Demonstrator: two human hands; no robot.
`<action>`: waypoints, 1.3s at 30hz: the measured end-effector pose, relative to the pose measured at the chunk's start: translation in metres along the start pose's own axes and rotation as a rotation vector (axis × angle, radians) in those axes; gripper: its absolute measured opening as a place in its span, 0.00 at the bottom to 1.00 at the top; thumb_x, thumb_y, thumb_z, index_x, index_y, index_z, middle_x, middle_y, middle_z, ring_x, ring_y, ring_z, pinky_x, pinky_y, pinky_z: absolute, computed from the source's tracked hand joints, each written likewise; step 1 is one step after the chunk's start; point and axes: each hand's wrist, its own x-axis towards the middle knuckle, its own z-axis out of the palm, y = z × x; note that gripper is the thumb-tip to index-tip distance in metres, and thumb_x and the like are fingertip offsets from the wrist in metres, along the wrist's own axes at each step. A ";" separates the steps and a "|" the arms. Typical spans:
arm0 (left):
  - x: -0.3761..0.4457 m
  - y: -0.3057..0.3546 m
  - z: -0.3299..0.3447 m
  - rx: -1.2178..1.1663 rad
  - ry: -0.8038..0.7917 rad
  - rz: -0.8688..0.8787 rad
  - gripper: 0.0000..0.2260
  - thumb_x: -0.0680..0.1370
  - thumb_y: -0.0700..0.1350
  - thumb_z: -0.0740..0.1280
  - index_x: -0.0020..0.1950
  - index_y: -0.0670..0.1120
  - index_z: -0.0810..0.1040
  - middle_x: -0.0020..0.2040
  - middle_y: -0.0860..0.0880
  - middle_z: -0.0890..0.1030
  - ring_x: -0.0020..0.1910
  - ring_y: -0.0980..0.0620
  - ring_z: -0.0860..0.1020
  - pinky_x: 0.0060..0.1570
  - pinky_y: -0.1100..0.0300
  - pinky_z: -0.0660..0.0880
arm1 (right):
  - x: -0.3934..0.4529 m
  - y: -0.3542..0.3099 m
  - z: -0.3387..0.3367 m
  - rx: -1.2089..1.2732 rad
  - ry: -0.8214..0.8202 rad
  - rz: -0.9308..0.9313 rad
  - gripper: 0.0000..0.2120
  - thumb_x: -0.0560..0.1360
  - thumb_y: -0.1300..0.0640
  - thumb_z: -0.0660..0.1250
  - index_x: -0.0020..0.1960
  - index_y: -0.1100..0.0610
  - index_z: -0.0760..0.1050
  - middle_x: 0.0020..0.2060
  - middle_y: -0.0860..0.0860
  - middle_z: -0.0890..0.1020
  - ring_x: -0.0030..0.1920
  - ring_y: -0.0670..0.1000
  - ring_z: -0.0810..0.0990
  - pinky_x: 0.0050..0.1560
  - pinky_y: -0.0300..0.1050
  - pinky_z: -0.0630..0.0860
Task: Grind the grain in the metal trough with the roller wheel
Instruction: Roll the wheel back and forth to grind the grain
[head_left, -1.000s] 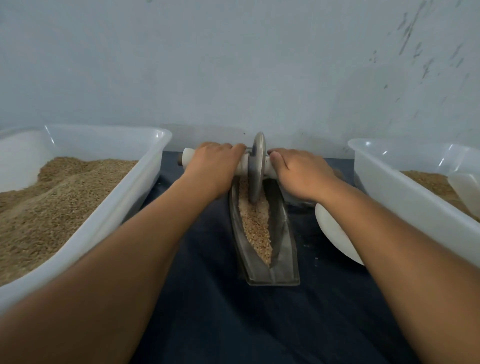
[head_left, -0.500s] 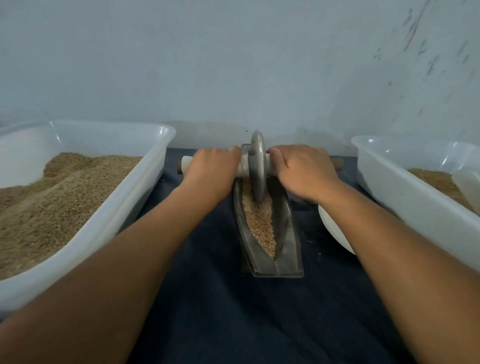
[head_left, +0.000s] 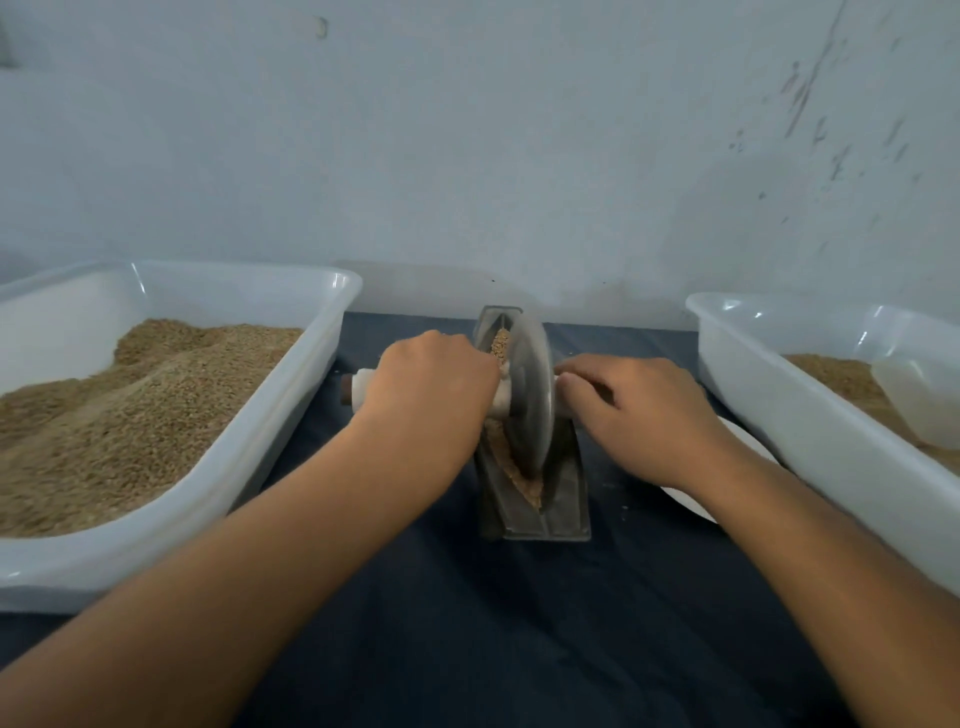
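A dark blue cloth (head_left: 467, 623) covers the table. On it stands the metal trough (head_left: 563, 499) holding grain (head_left: 524, 480). The roller wheel (head_left: 530, 395) stands in the trough; the left hand (head_left: 431, 389) and right hand (head_left: 639, 410) each grip its axle handle (head_left: 361, 392). White tubs of grain (head_left: 104, 415) flank them below a pale wall (head_left: 467, 130).

A pale, blue-grey plastered wall (head_left: 467, 145) fills the upper half of the view, marked with dark scuffs and flecks toward its right side. Below it, the desk (head_left: 519, 623) is covered by a dark navy cloth. The light is soft and even.
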 end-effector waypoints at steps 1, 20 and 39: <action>-0.004 0.000 -0.005 -0.016 0.000 0.005 0.10 0.76 0.39 0.67 0.57 0.47 0.76 0.36 0.49 0.64 0.43 0.48 0.71 0.40 0.54 0.67 | -0.002 -0.002 -0.004 0.005 -0.006 0.005 0.22 0.77 0.39 0.51 0.59 0.39 0.80 0.49 0.40 0.85 0.50 0.48 0.81 0.43 0.46 0.71; 0.041 -0.014 0.040 -0.126 0.103 -0.008 0.25 0.76 0.39 0.65 0.72 0.48 0.62 0.52 0.47 0.80 0.51 0.43 0.79 0.42 0.52 0.66 | 0.040 0.015 0.034 -0.162 0.056 -0.007 0.24 0.85 0.45 0.43 0.64 0.46 0.77 0.55 0.48 0.83 0.57 0.54 0.79 0.53 0.50 0.71; 0.101 -0.023 0.062 -0.151 0.162 -0.049 0.30 0.71 0.40 0.73 0.71 0.52 0.66 0.60 0.44 0.76 0.59 0.40 0.74 0.57 0.47 0.70 | 0.102 0.033 0.045 -0.277 -0.056 0.089 0.19 0.84 0.46 0.43 0.54 0.51 0.71 0.41 0.52 0.73 0.43 0.58 0.71 0.39 0.50 0.63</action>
